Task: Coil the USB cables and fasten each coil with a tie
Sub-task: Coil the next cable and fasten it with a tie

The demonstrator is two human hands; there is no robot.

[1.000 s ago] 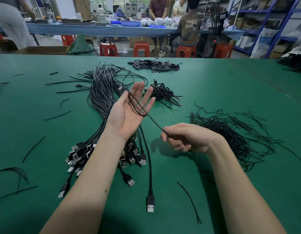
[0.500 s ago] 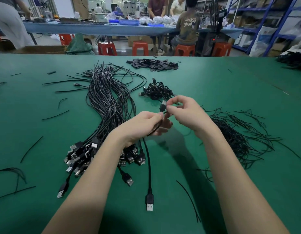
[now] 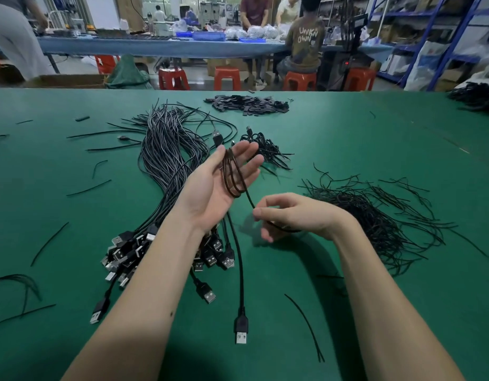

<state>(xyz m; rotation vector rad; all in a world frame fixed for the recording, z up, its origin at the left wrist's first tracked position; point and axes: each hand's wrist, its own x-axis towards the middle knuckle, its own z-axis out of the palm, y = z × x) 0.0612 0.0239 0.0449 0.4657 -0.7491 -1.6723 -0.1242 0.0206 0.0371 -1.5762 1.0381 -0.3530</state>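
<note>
Left hand (image 3: 218,185) is palm-up, fingers straight & apart, w/ loops of a thin black USB cable (image 3: 233,174) draped over its fingers. Right hand (image 3: 292,215) pinches the same cable just beside the palm. Both are held above the green felt table (image 3: 375,138). A loose pile of black wire ties (image 3: 375,215) lies to the right; a bundle of uncoiled black USB cables (image 3: 169,149) lies under the left forearm.

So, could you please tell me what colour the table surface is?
Green; the table surface shows plainly in the head view.
</note>
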